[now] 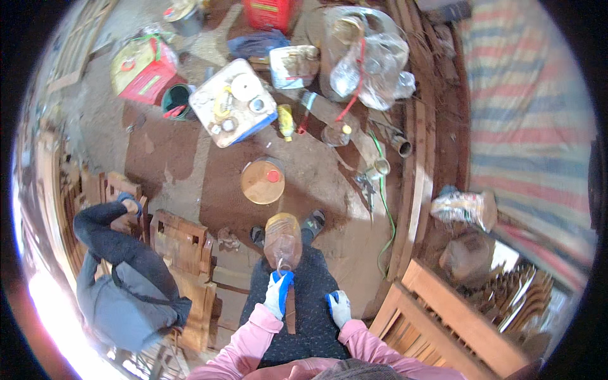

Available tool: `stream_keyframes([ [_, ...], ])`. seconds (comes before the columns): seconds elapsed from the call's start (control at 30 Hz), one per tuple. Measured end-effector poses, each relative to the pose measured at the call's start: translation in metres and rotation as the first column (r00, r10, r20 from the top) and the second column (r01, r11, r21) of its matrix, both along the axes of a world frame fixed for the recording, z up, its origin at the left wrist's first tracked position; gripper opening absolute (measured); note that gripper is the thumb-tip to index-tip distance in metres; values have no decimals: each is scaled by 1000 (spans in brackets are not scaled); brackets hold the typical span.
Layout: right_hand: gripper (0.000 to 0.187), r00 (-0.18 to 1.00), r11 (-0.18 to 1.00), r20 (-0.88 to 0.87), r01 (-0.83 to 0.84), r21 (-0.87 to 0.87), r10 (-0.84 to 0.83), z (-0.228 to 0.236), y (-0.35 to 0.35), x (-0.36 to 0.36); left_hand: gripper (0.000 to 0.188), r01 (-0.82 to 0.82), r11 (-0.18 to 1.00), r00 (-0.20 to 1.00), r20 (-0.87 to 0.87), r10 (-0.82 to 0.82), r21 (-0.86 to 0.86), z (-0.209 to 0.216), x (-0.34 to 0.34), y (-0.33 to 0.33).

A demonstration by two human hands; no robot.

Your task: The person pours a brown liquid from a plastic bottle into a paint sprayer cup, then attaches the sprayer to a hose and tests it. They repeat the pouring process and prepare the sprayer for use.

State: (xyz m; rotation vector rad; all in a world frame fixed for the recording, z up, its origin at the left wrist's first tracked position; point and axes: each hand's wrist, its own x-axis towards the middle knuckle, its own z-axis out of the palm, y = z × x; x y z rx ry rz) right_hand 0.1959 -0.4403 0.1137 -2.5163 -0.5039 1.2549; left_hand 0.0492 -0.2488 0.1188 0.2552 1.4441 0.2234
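In my gloved left hand (278, 292) is the neck end of a clear plastic jug (282, 246). The fingers are closed at its pale loop handle, and the jug reaches away from me over my lap, its far end yellowish. My right hand (340, 306), in a white and blue glove, rests by my right thigh with its fingers curled; whether anything is inside them is hidden. Just beyond my feet stands a round can (258, 182) with a brown top and a red cap.
A person (130, 297) bends at the left beside wooden pieces (180, 244). Farther off are a white square container (233, 104), a red tin (142, 73) and bagged bottles (373, 63). A spray gun (370, 180) with a green hose lies right of centre. Wooden slatted furniture (453, 316) stands near right.
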Motion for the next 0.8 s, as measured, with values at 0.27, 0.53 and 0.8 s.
stream_keyframes([
  [0.27,40,988,986,-124,78,-148,-96,19,2,58,12,73,996,997,26,-74,41,25,39,17],
  [0.53,38,968,979,-153,188,-76,-198,34,59,93,28,694,525,714,-378,-589,492,121,31,78],
  [0.8,40,957,971,-175,238,20,-231,46,206,64,19,778,240,587,-535,-608,580,128,-49,147],
])
